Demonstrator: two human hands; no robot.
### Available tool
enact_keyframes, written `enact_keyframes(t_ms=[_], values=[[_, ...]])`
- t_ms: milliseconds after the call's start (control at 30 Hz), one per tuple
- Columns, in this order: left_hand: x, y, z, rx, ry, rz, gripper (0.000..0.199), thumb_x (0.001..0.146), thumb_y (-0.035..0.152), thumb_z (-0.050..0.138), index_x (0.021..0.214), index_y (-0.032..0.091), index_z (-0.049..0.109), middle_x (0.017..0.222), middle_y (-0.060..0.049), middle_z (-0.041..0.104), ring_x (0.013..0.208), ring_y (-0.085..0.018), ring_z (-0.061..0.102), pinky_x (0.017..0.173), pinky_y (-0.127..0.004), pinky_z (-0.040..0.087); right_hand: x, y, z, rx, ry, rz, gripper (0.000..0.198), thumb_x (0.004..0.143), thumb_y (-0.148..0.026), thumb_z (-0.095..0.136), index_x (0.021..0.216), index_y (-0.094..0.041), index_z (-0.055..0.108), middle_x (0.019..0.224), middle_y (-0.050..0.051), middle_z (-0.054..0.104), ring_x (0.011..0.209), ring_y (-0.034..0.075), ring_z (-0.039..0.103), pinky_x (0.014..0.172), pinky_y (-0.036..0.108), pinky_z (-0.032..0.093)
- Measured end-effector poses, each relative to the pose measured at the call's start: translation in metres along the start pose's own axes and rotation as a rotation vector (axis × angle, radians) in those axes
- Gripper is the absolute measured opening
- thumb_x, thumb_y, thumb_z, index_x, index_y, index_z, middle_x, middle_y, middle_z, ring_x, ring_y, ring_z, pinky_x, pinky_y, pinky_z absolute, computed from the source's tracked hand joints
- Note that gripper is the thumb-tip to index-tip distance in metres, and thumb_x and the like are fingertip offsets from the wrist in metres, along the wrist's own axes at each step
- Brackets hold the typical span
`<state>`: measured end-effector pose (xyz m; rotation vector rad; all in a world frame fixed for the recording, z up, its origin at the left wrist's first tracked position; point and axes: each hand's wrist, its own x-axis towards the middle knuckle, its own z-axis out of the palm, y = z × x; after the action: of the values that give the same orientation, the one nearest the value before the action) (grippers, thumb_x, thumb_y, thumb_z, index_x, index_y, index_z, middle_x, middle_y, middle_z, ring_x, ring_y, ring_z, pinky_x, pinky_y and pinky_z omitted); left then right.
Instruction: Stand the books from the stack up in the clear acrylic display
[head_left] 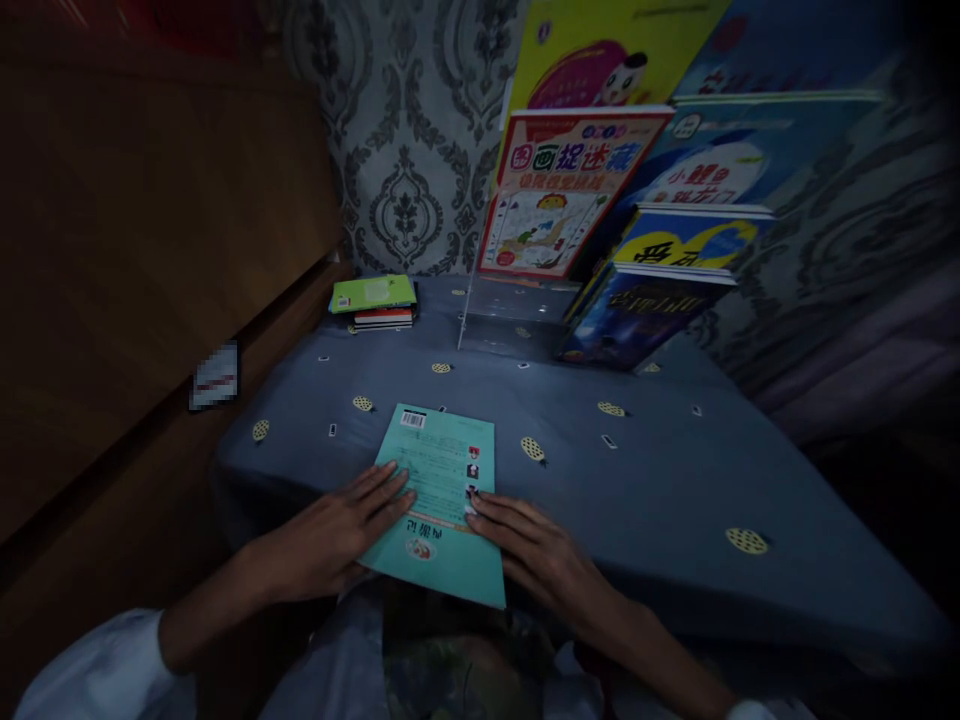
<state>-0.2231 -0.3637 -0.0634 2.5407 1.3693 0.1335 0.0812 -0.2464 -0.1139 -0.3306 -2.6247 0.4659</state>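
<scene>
A teal booklet [442,575] lies at the table's near edge, its lower end jutting out over my lap. A barcode, lines of small print and little pictures show on its upward face, and the lettering appears upside down to me. My left hand [352,525] rests on the booklet's left side, fingers stretched out flat across the cover. From the right, my right hand [536,545] lays its extended fingers over the opposite edge. Both thumbs are hard to make out in the dim light.
A blue patterned cloth [667,480] covers the table. At the back left lies a small stack of books [375,295]. A clear stand [499,320] and upright picture books [570,195] occupy the back right. A wooden cabinet [150,200] borders the left side.
</scene>
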Motion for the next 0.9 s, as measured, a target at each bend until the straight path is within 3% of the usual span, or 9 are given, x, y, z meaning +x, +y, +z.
enact_keyframes(t_ms=[133,233,367,500,700,800,900], values=[[-0.006,0.001,-0.041,-0.168,0.077,0.003,0.072,0.092,0.026,0.061,0.155,0.035,0.028,0.155,-0.004,0.042,0.145,-0.027,0.038,0.115,-0.043,0.039,0.014,-0.005,-0.028,0.163,0.081,-0.004,0.045,0.100,-0.033,0.049,0.145,-0.034,0.048,0.124,0.007,0.071,0.116,0.022,0.065,0.093,0.040,0.059],[-0.001,-0.007,-0.068,-0.383,0.200,0.000,0.047,0.092,0.037,0.065,0.138,0.033,0.058,0.134,-0.005,0.065,0.127,-0.026,0.059,0.108,-0.040,0.047,0.024,-0.003,-0.040,0.233,0.189,0.033,0.038,0.099,-0.037,0.050,0.137,-0.035,0.057,0.114,0.006,0.074,0.107,0.024,0.068,0.091,0.042,0.059],[0.022,-0.026,-0.082,-0.639,0.463,-0.113,0.037,0.084,0.044,0.071,0.116,0.026,0.073,0.111,-0.005,0.076,0.105,-0.026,0.071,0.093,-0.035,0.054,0.041,0.016,-0.039,0.295,0.363,0.209,0.032,0.096,-0.048,0.052,0.111,-0.030,0.073,0.099,0.006,0.077,0.090,0.026,0.071,0.081,0.042,0.059],[0.064,-0.055,-0.064,-0.884,0.811,-0.216,0.043,0.082,0.054,0.069,0.104,0.017,0.075,0.098,-0.006,0.076,0.091,-0.024,0.070,0.083,-0.032,0.056,0.061,0.047,-0.028,0.333,0.477,0.433,0.036,0.089,-0.055,0.058,0.084,-0.024,0.075,0.077,0.004,0.073,0.070,0.024,0.068,0.065,0.036,0.057],[0.130,-0.087,-0.016,-1.379,0.998,-0.324,0.048,0.076,0.059,0.072,0.099,0.017,0.064,0.085,-0.004,0.072,0.080,-0.019,0.069,0.071,-0.028,0.055,0.091,0.076,-0.020,0.551,0.537,0.533,0.036,0.087,-0.054,0.059,0.095,-0.022,0.073,0.092,0.004,0.076,0.082,0.024,0.069,0.078,0.039,0.057],[0.146,-0.094,-0.004,-1.398,1.115,-0.347,0.042,0.079,0.053,0.069,0.101,0.018,0.060,0.088,-0.003,0.071,0.082,-0.018,0.068,0.072,-0.027,0.054,0.100,0.084,-0.017,0.579,0.532,0.559,0.041,0.086,-0.057,0.059,0.089,-0.019,0.072,0.081,0.004,0.074,0.071,0.022,0.067,0.063,0.033,0.055],[0.144,-0.104,0.005,-1.273,1.090,-0.437,0.037,0.085,0.048,0.059,0.108,0.019,0.055,0.084,-0.002,0.069,0.072,-0.017,0.065,0.067,-0.028,0.052,0.102,0.094,-0.010,0.576,0.489,0.602,0.043,0.086,-0.058,0.056,0.087,-0.018,0.071,0.070,0.003,0.070,0.064,0.021,0.065,0.056,0.030,0.052]])
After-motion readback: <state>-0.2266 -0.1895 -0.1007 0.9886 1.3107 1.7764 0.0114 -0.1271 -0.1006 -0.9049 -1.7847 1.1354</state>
